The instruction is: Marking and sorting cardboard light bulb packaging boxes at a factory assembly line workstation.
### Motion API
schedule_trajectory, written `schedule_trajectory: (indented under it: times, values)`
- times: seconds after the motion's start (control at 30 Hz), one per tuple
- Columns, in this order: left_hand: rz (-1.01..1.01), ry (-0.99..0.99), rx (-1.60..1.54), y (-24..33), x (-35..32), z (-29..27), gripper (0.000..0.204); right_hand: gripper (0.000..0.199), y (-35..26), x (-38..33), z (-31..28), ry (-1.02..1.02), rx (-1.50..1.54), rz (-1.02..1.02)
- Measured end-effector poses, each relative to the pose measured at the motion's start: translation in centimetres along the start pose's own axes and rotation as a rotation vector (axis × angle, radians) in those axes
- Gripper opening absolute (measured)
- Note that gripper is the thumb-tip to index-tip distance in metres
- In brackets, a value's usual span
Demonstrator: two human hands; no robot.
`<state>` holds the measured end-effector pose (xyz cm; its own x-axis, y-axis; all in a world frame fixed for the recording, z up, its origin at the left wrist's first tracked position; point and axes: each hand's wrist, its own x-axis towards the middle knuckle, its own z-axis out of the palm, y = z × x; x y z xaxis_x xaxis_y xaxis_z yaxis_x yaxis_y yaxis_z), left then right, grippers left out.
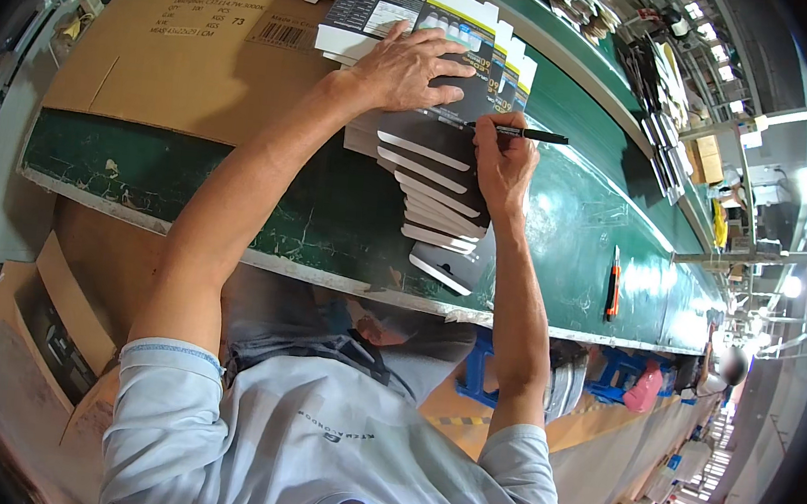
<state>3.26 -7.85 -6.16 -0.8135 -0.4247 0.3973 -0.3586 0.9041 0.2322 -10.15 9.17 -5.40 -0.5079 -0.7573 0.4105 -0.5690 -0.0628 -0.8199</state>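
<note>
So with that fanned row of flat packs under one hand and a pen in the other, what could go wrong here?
The fanned flat packs run down to the green table's front edge, and the lowest one seems to overhang it, so a nudge might tip it off. The left hand presses only the upper end, so lower packs could slide. The black pen in the right hand could leave a stray mark.

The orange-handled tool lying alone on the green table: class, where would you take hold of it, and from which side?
Grip the orange-handled tool around its orange middle, coming from above. It lies flat and apart on the green table, with bare surface either side, well right of the right hand and its black marker.
</note>
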Motion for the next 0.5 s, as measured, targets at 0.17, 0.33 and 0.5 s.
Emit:
schedule_trajectory:
  times: [0.17, 0.33, 0.5]
  values:
    - [0.005, 0.013, 0.0, -0.09, 0.0, 0.32, 0.045, 0.012, -0.05, -0.1, 0.02, 0.004, -0.009, 0.005]
    - [-0.002, 0.022, -0.007, -0.17, -0.11, 0.33, 0.044, 0.013, -0.56, 0.09, 0.08, -0.004, -0.08, -0.058]
    - [-0.002, 0.024, 0.011, -0.06, 0.02, 0.37, 0.045, 0.014, -0.42, 0.13, 0.17, 0.027, -0.067, -0.039]
